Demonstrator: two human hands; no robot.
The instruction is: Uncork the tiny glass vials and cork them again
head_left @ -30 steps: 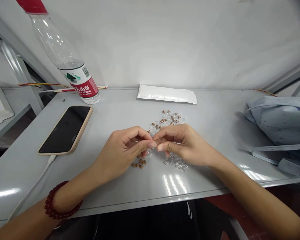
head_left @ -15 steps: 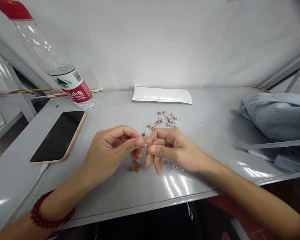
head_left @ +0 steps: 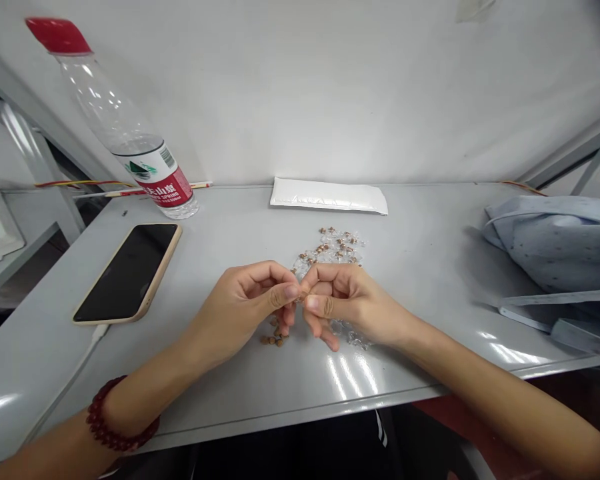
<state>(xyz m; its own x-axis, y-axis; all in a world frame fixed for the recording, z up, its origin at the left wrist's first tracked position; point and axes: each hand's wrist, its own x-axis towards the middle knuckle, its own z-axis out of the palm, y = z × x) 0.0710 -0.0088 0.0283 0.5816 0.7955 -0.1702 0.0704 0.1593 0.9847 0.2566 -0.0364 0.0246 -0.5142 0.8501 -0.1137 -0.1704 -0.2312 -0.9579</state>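
Observation:
My left hand [head_left: 255,303] and my right hand [head_left: 353,300] meet above the desk, thumbs and forefingers pinched and fingertips almost touching. Between them is a tiny clear piece [head_left: 301,298] with a brown cork-like plug at its left end, mostly covered by the fingers. Under my left fingers lie several loose brown plugs [head_left: 273,341]. Beneath my right hand several small clear pieces [head_left: 357,339] without plugs are partly covered. Beyond the hands is a scattered pile of clear pieces with brown plugs [head_left: 340,247].
A phone [head_left: 127,273] with a white charging cable [head_left: 75,370] lies left, a red-capped water bottle [head_left: 150,163] behind it. Against the back wall rests a white padded packet [head_left: 330,195]. A light blue cloth bag [head_left: 555,240] sits at the right on the grey desk [head_left: 430,267].
The view has shifted slightly, so everything sits a little lower and further right. Both hands keep their pinch, with the fingertips closer together and the tiny piece more hidden.

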